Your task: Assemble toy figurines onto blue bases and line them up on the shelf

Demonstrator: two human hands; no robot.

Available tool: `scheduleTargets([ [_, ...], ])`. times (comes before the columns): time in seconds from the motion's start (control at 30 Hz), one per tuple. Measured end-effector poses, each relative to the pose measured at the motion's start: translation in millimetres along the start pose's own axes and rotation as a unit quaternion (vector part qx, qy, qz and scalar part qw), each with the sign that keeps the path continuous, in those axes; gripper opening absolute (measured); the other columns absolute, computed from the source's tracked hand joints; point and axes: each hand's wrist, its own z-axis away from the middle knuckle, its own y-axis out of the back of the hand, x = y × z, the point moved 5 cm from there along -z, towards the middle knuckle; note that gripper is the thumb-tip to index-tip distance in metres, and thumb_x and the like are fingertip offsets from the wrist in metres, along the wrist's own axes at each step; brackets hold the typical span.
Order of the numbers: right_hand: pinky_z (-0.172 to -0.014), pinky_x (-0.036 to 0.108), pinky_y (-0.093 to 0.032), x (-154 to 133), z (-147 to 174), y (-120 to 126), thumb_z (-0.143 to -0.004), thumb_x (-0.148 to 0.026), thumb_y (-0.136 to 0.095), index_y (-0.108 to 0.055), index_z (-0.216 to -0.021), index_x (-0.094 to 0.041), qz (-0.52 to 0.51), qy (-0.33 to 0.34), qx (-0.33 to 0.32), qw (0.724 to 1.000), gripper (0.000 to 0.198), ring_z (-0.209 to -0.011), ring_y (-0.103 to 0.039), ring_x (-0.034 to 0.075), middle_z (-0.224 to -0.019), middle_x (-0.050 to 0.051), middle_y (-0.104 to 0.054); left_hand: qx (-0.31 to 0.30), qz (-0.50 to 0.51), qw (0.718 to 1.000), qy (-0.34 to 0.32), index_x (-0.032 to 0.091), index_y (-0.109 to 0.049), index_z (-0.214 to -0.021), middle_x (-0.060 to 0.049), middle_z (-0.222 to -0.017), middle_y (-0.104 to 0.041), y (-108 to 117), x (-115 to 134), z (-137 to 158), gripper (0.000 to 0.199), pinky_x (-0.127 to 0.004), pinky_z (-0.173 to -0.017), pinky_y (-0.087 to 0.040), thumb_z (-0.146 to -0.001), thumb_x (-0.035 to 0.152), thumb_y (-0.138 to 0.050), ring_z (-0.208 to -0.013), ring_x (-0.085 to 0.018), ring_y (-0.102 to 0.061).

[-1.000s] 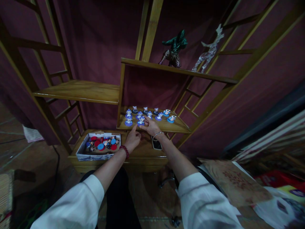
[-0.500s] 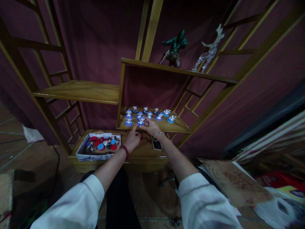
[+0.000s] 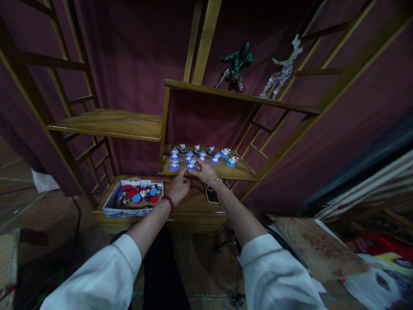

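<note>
A small purple-and-white figurine [image 3: 191,163] on a round purple base stands at the front edge of the low shelf. My right hand [image 3: 205,173] reaches to it from the right, fingers and thumb closed on its side. From the left, my left hand [image 3: 180,186] extends its index finger toward the base, the other fingers curled and holding nothing; whether the fingertip touches cannot be made out. Close by stand more purple figurines [image 3: 174,163], several dark-based ones [image 3: 197,150] behind, and two blue-based ones [image 3: 232,161] to the right.
An open box [image 3: 129,212] of jumbled figurines with red and blue bases sits on the lower board at left. A phone [image 3: 212,194] lies below my right wrist. Above, the upper shelf [image 3: 245,95] carries a green statuette [image 3: 238,64] and a clear one [image 3: 282,73].
</note>
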Motion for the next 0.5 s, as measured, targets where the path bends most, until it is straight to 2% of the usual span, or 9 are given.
scheduleTargets([
  [0.23,-0.080,0.031,-0.047,0.3,1.4,2.2,-0.062,-0.025,-0.065,-0.054,-0.101,-0.022,0.027,-0.005,0.016,0.999,0.040,-0.086,-0.059,0.016,-0.089,0.001,-0.064,-0.006,0.002,1.000,0.013,0.017,-0.023,-0.133,-0.001,-0.069,-0.064,-0.3,-1.8,1.5,0.064,-0.019,-0.053,-0.041,-0.072,0.010,-0.043,-0.059,-0.010,-0.057],
  [0.5,-0.080,0.031,-0.047,-5.1,4.1,4.0,-0.062,-0.024,-0.065,-0.052,-0.104,-0.021,0.038,-0.005,0.021,0.999,0.044,-0.086,-0.059,0.016,-0.092,0.001,-0.063,-0.010,-0.019,1.000,-0.006,0.018,-0.022,-0.133,0.001,-0.067,-0.063,0.1,-6.3,0.2,0.067,-0.019,-0.056,-0.041,-0.071,0.008,-0.042,-0.058,-0.009,-0.057],
])
